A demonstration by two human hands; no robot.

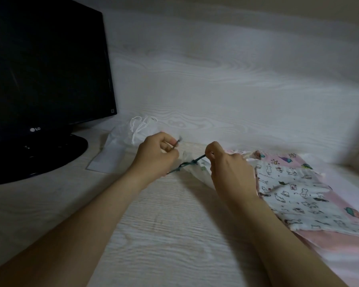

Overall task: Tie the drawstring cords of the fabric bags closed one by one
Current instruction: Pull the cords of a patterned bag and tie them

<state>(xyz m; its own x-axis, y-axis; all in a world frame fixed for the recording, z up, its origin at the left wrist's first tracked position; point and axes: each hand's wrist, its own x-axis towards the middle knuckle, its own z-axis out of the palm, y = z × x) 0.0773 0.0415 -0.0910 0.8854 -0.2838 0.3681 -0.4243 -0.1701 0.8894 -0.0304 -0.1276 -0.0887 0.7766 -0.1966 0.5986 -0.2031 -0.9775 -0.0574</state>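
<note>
I log L hand [157,155] & R hand [228,166] each pinching an end of the dark cord [188,164], taut L-R betw. them, knot central over the bag [196,172] mouth on desk [174,224], equidistant.

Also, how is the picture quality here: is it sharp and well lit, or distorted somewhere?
Head view: the light is dim and soft, darker at the corners; the tip of the dark cord in the left hand is motion-blurred; the cat-print bag smears near the right edge; the wide lens bends the monitor side.

Glossy black monitor [46,65] on matt pale wood-grain desk [164,235]; printed cloth bags [294,195].
</note>
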